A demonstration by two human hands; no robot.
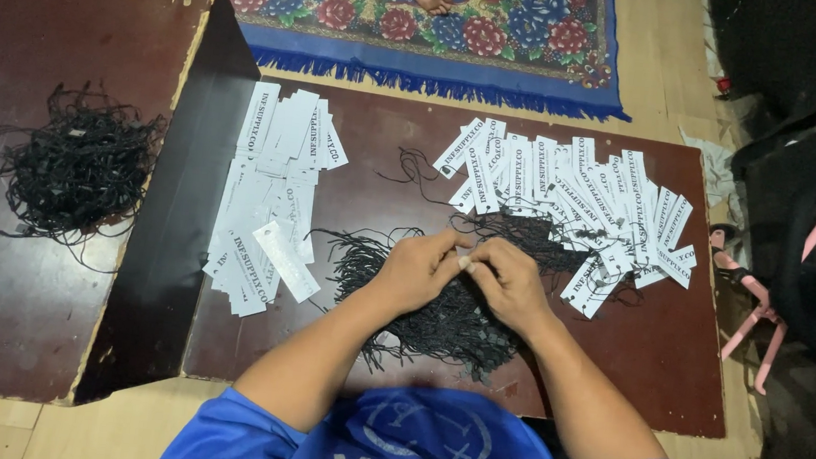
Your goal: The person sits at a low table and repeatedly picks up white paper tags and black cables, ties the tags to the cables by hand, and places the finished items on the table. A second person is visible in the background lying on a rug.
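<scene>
The left hand [416,268] and right hand [512,280] meet fingertip to fingertip over a heap of black strings [440,311] on the dark brown board [671,371] — fingers pinched together, probably on a single string, though it is too fine to make out. White paper tags lie on both sides: a plain stack [268,198] left, a fanned spread [577,205] right — some already strung.

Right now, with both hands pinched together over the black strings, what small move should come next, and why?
Probably draw the left hand and right hand slightly apart to free one string. Their fingers meet above the loose pile of black strings, and what they pinch is too small to tell; the white tags lie untouched to the left.
</scene>
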